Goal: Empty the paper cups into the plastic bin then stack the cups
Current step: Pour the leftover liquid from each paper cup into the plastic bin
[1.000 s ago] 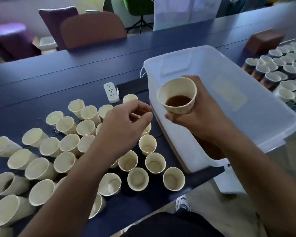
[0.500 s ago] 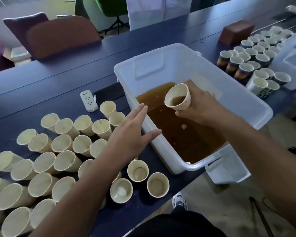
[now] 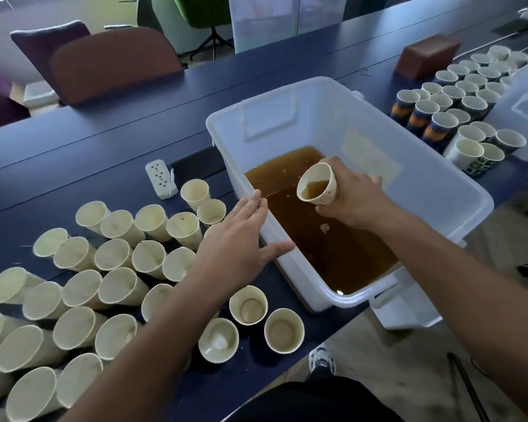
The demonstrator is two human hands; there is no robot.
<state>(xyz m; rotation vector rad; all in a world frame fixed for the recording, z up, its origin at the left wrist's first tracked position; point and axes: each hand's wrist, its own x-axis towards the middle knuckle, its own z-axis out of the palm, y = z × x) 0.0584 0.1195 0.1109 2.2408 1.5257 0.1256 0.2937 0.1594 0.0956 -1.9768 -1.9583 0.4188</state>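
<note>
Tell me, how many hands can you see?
2. The left hand lies open at the left rim of the plastic bin; the right hand holds a tilted paper cup over the bin. None seem hidden.

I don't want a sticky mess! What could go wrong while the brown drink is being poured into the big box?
The tilted cup in the right hand still holds liquid; a fast tip might splash the brown pool in the plastic bin. The left hand rests at the bin's near wall, so pushing could slosh it. That arm also hangs over the empty cups and could knock them.
</note>
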